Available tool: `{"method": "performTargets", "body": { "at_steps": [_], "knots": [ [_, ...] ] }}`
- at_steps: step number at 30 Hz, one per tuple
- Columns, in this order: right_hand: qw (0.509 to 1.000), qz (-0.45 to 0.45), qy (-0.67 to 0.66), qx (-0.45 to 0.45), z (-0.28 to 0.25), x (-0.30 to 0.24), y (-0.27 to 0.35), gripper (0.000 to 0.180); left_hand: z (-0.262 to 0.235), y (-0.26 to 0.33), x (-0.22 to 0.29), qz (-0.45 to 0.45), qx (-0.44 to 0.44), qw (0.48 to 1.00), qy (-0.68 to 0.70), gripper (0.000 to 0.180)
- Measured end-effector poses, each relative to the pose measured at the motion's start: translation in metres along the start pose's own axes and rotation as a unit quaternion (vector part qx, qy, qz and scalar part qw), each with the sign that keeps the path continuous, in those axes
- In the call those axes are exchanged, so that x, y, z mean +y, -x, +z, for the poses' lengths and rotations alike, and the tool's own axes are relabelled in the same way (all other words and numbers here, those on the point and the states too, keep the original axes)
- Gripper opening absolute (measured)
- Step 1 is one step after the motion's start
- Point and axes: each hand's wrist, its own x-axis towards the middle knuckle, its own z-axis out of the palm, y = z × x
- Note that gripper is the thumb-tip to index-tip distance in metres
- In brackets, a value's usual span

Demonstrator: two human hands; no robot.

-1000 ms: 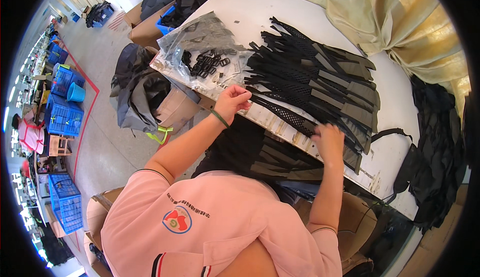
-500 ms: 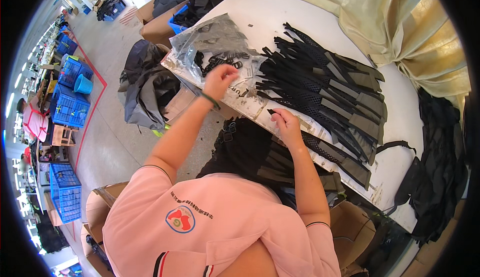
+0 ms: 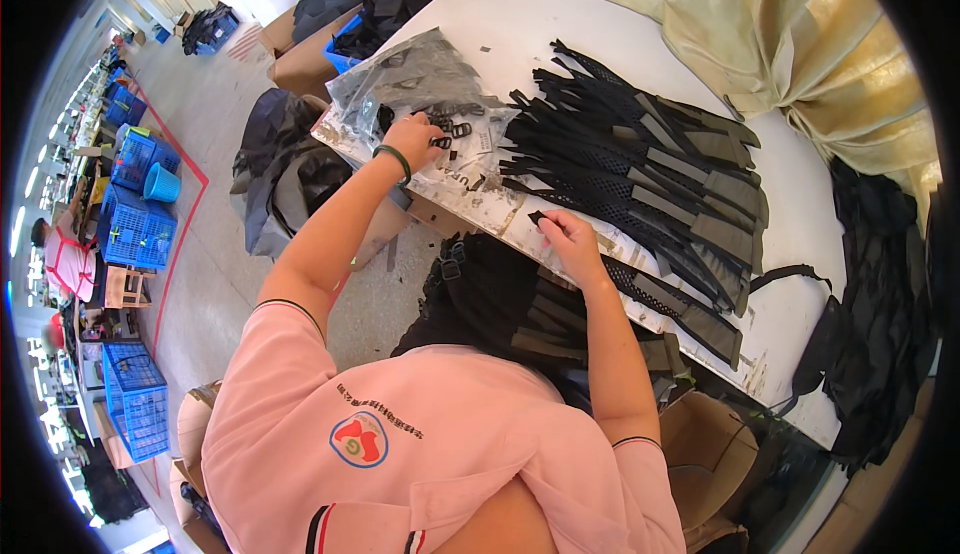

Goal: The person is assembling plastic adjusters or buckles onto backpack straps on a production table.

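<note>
At the left edge of the white table my left hand [image 3: 410,142] is down among small black plastic buckles [image 3: 461,130], its fingers curled onto one at the fingertips. The buckles lie on and beside a clear plastic bag [image 3: 400,79]. My right hand [image 3: 570,244] pinches the black tip of a mesh strap [image 3: 650,294] at the near table edge. Part of that strap is hidden under the hand, and its grey-ended length runs off to the right. Beyond it lies a fanned pile of similar black mesh straps [image 3: 640,174] with grey end panels.
The white table [image 3: 540,9] has a worn near edge. Black straps hang over my lap [image 3: 480,294]. Black fabric pieces [image 3: 880,324] hang at the right, beside a gold curtain [image 3: 740,24]. A dark plastic sack [image 3: 285,169] and cartons [image 3: 300,59] stand on the left.
My left hand has moved down and left onto the buckles, and its fingers have reached one. My right hand keeps its pinch on the strap tip, nearly in place.
</note>
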Motion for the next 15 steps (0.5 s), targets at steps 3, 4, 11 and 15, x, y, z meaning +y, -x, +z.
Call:
{"method": "performTargets", "body": {
  "at_steps": [3, 4, 11, 15],
  "knots": [
    [0.997, 0.029, -0.067, -0.006, -0.003, -0.006, 0.001, 0.015, -0.003, 0.005, 0.021, 0.034, 0.057, 0.997, 0.043, 0.023],
    [0.995, 0.039, -0.092, -0.009, -0.004, -0.012, 0.002, 0.015, -0.008, 0.009, 0.038, 0.034, 0.09, 0.979, 0.178, 0.021],
    [0.959, 0.113, -0.254, -0.055, 0.007, -0.066, 0.019, 0.012, -0.007, 0.059, 0.154, -0.035, -0.014, 0.726, 0.686, 0.015],
    [0.954, 0.136, -0.261, -0.058, 0.005, -0.068, 0.023, 0.012, 0.002, 0.066, 0.172, -0.014, -0.008, 0.702, 0.712, 0.017]
  ]
}}
